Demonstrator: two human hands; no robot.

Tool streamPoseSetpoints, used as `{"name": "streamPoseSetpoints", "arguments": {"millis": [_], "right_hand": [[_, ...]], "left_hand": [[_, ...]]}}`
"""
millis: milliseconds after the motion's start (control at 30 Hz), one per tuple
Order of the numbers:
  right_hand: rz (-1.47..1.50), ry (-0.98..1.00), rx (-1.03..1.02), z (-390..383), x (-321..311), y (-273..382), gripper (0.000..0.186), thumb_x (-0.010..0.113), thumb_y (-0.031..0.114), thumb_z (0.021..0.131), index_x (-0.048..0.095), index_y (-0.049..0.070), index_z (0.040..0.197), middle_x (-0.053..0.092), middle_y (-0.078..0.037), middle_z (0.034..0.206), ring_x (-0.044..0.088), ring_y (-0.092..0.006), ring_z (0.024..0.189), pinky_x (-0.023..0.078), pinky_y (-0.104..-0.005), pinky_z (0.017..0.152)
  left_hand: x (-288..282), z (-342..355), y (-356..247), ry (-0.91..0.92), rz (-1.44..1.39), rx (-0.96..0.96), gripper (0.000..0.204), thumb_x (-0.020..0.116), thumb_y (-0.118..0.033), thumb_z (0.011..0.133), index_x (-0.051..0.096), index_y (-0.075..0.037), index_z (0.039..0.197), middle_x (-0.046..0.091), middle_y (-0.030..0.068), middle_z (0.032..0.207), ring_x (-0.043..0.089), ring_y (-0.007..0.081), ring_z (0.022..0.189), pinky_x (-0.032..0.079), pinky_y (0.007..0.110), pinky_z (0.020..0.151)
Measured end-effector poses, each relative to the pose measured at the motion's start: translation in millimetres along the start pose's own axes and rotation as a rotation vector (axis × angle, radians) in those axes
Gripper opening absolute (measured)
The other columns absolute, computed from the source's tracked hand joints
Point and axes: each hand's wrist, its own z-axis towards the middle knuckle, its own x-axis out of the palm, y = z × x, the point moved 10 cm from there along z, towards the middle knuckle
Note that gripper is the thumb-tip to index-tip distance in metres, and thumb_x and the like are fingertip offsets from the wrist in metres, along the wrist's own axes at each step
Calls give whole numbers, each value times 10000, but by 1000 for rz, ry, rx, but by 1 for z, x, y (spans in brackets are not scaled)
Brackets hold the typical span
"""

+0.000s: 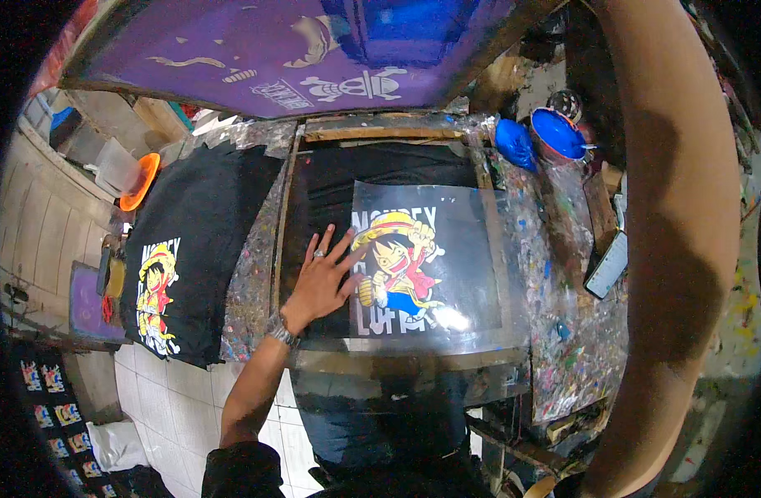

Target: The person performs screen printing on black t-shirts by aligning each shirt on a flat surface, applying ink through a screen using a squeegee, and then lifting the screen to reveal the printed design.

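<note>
My left hand (321, 278) lies flat with spread fingers, a ring and a wristwatch on it. It rests on a black cloth (335, 178) and reaches the left edge of a clear plastic sheet (476, 220). On or through the sheet shows a cartoon figure (401, 270) in a yellow hat, red top and blue shorts, with white lettering behind. My right arm (683, 166) rises along the right side and leaves at the top, so its hand is out of sight. Tilted up beyond the cloth stands a purple printing screen (256, 46) with a blue area and pale shapes.
Another printed black cloth (206, 199) lies to the left, near an orange dish (140, 181). A tub of blue paint (556, 134), a blue bundle (515, 144) and a pale flat device (606, 266) sit at right on the paint-spattered bench (559, 365).
</note>
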Motion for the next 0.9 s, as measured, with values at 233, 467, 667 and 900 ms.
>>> {"name": "streamPoseSetpoints", "arguments": {"millis": [233, 467, 667, 900], "right_hand": [[-243, -362, 28, -41, -15, 5, 643, 560, 595, 938, 724, 16, 1164, 684, -270, 1224, 669, -423, 1089, 500, -453, 981], [-339, -501, 60, -114, 55, 30, 648, 597, 647, 908, 756, 20, 952, 721, -188, 896, 698, -336, 862, 512, -450, 843], [-359, -399, -54, -270, 202, 94, 413, 727, 509, 856, 664, 102, 883, 675, -137, 824, 655, -302, 887, 478, -433, 836], [84, 188, 168, -348, 375, 25, 237, 744, 280, 853, 640, 145, 1020, 634, -70, 789, 673, -270, 887, 468, -492, 864]], "left_hand": [[2, -10, -134, 13, -610, -215, 438, 608, -228, 936, 626, -87, 1351, 446, 233, 1541, 279, 427, 1503, 189, 552, 1222], [-288, -57, -110, -1081, 185, -218, 709, 782, -153, 818, 519, -136, 1477, 343, 206, 1617, 226, 441, 1521, 146, 618, 1207], [-173, -125, -46, -133, 196, -278, 552, 762, -60, 683, 591, -69, 1208, 646, 151, 1160, 615, 334, 1148, 364, 580, 1045], [-55, -179, -75, -109, -106, -262, 516, 768, -384, 839, 631, -16, 1174, 631, 168, 1082, 605, 376, 1022, 472, 508, 897]]}}
